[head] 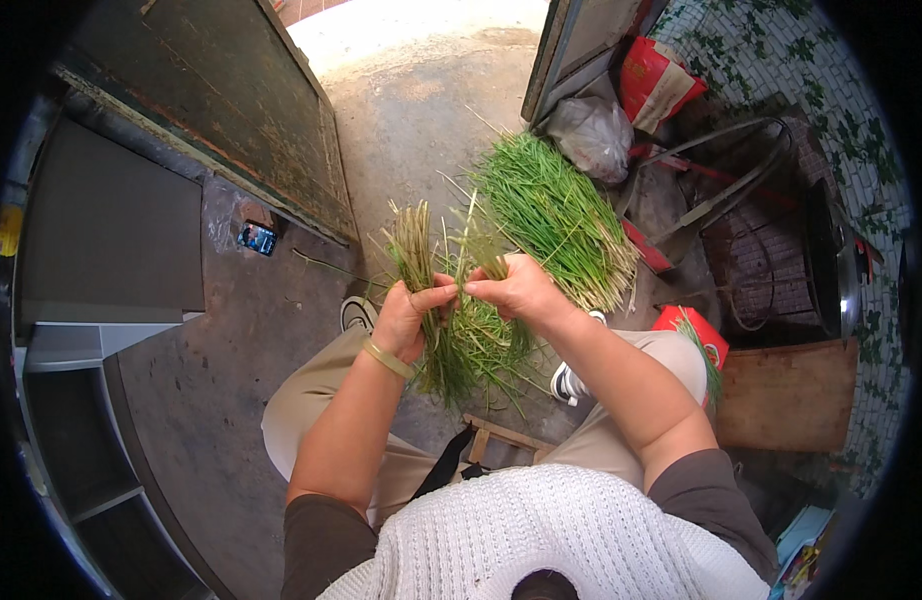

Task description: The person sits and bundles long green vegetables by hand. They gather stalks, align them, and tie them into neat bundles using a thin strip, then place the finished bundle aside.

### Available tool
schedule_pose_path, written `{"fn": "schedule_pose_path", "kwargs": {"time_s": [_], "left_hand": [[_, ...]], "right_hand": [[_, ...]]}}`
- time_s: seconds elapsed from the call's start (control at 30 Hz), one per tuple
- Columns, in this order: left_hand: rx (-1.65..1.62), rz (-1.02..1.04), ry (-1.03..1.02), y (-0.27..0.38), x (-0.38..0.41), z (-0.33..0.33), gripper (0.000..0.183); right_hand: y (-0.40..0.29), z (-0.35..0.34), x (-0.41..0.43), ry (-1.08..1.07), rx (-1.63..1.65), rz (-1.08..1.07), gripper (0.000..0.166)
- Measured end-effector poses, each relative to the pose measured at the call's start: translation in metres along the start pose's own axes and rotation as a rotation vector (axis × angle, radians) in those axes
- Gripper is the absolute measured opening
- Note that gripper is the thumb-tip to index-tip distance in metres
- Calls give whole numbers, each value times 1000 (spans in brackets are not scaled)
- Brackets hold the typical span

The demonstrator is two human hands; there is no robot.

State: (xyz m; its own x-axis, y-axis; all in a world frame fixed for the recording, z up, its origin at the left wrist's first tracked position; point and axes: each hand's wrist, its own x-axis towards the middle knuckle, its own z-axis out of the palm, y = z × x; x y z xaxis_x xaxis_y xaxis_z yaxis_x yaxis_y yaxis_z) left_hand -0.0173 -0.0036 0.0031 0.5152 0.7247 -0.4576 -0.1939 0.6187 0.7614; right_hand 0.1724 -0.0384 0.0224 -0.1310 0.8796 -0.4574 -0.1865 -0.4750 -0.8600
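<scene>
My left hand [406,319], with a pale bangle [388,358] at the wrist, is closed around a thick bundle of thin green stalks [413,251]. Their cut pale ends point up and the leafy ends hang down. My right hand [517,289] grips a smaller bunch of stalks [491,251]. Thumbs and fingertips of both hands meet at a thin stalk between the bundles. Loose green trimmings [487,337] lie on the floor below. Beyond my right hand a large heap of long green stalks [554,217] rests on the concrete, pale ends towards the right.
An old door [228,112] stands at the left, with a phone [257,238] on the floor near it. A grey cabinet [115,225] is further left. At the right are a white plastic bag [592,135], a red bag [656,82] and a red box [693,330].
</scene>
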Motion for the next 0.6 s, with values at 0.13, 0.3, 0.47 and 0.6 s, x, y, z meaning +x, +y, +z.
{"fn": "schedule_pose_path", "kwargs": {"time_s": [0.13, 0.3, 0.47, 0.6], "left_hand": [[-12, -10, -34, 0, 1, 1, 18], [1, -9, 3, 1, -1, 1, 18], [10, -2, -3, 1, 0, -2, 18], [5, -8, -15, 1, 0, -2, 19]], "right_hand": [[6, 5, 3, -46, -52, 4, 13], [1, -1, 1, -34, 76, 43, 11], [-4, -19, 6, -31, 130, 26, 9], [-6, -22, 6, -28, 130, 33, 9]]}}
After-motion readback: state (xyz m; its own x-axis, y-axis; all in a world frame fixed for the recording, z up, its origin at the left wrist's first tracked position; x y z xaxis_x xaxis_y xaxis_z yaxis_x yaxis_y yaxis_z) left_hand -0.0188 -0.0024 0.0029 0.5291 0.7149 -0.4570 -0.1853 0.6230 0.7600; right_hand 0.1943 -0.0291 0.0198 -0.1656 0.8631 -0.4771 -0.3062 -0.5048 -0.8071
